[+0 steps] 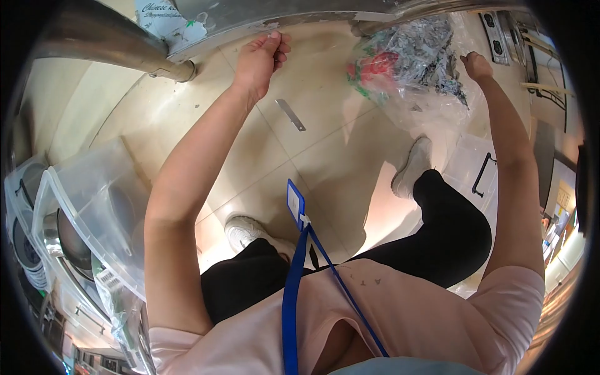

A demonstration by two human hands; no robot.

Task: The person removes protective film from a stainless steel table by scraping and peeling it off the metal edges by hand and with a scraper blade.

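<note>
My left hand (259, 61) is raised in front of me at the metal frame's edge (275, 26), its fingers curled closed. Whatever it may hold is hidden. On the right, my right hand (478, 66) is closed beside a clear plastic bag (409, 103) stuffed with crumpled grey scraps (422, 47) and something red (379, 64). I cannot make out what, if anything, is between its fingers. A flat, narrow strip of metal (290, 115) with a hole near its lower end lies on the tiled floor between my arms.
A thick metal leg (106, 40) and a printed box (165, 19) are at the upper left. Clear plastic bins (94, 206) with pans stand on my left. A clear container with a black handle (483, 175) is on my right. A blue lanyard badge (295, 204) hangs before me.
</note>
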